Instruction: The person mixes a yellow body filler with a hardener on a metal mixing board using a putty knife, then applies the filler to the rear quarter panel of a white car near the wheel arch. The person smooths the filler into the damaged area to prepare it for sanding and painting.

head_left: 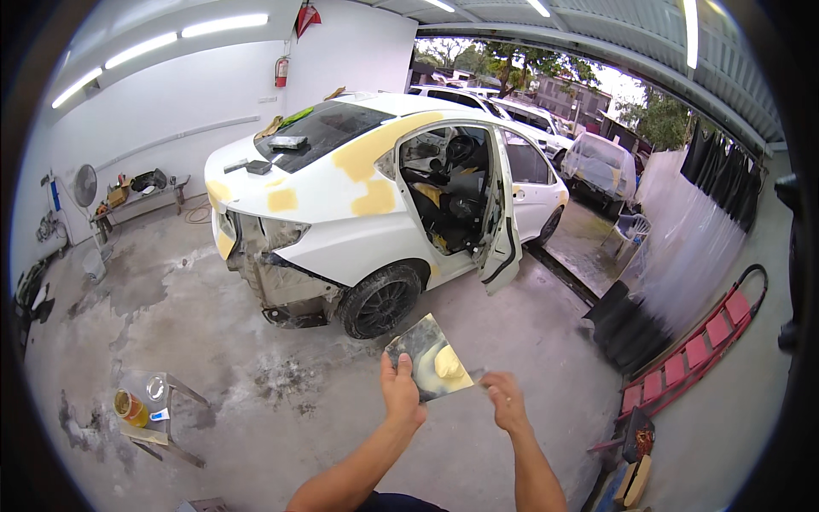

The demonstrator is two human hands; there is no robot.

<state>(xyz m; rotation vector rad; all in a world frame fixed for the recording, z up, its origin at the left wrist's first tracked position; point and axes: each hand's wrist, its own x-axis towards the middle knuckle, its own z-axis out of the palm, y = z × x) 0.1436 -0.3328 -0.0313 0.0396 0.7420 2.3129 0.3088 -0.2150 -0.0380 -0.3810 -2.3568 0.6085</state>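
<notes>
My left hand (403, 390) grips a dark, square mixing board (431, 392) by its left edge, thumb on top. A mound of pale yellow body filler (448, 363) sits on the board's right part, with thin smears of it around. Just off the board's right corner, my right hand (507, 401) is closed in a pinch. What it pinches is too small and blurred to make out. Ahead stands a white car (341, 235) with yellow filler patches (373, 198) on its rear side, its rear bumper off and a rear door (503, 218) open.
A small stool (171, 418) at the lower left bears a tin of yellowish stuff (130, 409), a round lid (156, 387) and a small tube (159, 415). A red folding ladder (682, 363) leans along the right wall. Sanding blocks (288, 142) rest on the car's rear.
</notes>
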